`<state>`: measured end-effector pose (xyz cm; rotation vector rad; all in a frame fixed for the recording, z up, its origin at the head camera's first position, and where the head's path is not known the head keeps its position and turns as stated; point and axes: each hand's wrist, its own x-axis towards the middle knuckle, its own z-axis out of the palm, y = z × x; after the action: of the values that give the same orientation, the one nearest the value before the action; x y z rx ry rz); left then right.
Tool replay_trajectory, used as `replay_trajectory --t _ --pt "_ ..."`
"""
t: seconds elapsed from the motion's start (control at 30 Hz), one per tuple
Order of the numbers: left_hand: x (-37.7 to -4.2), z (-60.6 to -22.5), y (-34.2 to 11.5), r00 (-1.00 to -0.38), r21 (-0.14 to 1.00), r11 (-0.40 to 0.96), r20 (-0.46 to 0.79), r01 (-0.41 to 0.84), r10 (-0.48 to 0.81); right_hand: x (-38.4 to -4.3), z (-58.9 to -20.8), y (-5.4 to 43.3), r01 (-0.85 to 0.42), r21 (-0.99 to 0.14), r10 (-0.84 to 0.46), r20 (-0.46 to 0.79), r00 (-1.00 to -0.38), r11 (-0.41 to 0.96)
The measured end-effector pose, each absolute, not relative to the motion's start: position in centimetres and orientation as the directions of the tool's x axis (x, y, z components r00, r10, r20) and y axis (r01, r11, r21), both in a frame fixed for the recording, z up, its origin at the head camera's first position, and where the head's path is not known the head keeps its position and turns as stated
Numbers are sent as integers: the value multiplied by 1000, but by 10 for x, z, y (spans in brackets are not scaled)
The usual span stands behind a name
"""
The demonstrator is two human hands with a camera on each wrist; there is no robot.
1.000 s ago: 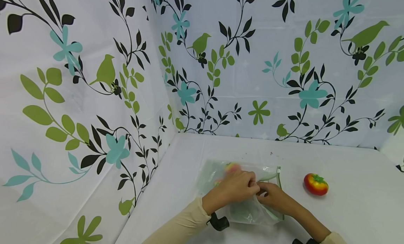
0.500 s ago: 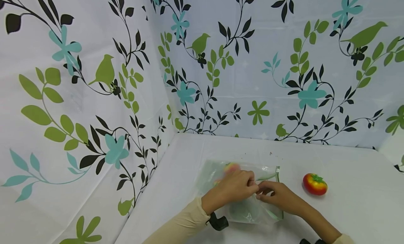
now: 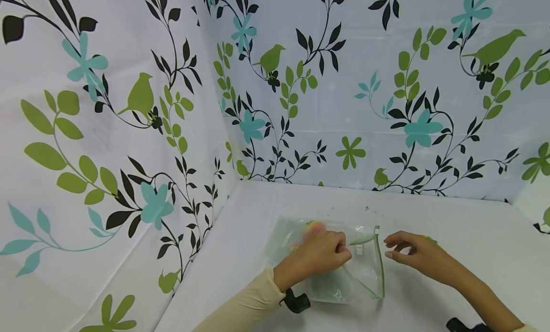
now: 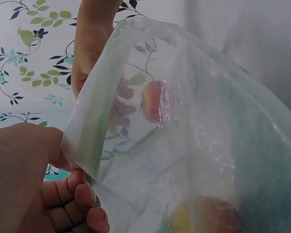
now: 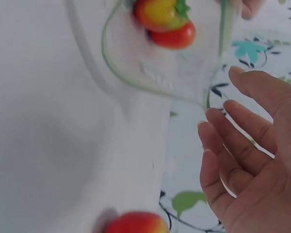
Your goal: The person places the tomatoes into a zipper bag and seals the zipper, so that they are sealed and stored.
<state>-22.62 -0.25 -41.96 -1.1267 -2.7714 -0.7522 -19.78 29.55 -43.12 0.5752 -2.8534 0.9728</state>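
A clear zip bag point(image 3: 365, 270) with a green-edged mouth lies toward the right, its mouth spread apart. My left hand point(image 3: 320, 255) pinches the upper edge of that mouth; in the left wrist view its thumb and fingers point(image 4: 72, 189) hold the film. Two red-and-yellow tomatoes are inside, one a rounded tomato point(image 5: 157, 13), the other a redder tomato point(image 5: 174, 36). My right hand point(image 3: 423, 255) is off the bag, to its right, fingers loosely bent and holding nothing. It covers most of a loose tomato point(image 5: 136, 224), whose green leaves point(image 3: 431, 240) show behind it.
A white-covered table point(image 3: 464, 227) carries everything. Patterned cloth walls point(image 3: 326, 107) with birds and leaves rise at the back and left. Dark wrist mounts point(image 3: 296, 302) sit under both wrists.
My right hand has let go of the bag's mouth and moved right, in front of the loose tomato. The mouth's green edge now shows wider. My left hand stays in place.
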Motion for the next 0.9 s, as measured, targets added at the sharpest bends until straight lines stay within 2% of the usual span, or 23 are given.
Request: replay_trajectory --t 0.3,0.73,0.9 --pt "-226 -421 -4 -726 413 610 234 676 646 -206 -424 347 -261 -548 -221 139 -965 795" --pt "-225 -421 -4 -724 425 602 230 676 650 -214 -442 412 -249 -616 -279 49 -959 747" --pt "-225 -419 -4 -723 420 603 233 678 651 -218 -450 428 -201 -627 -281 -29 -959 752"
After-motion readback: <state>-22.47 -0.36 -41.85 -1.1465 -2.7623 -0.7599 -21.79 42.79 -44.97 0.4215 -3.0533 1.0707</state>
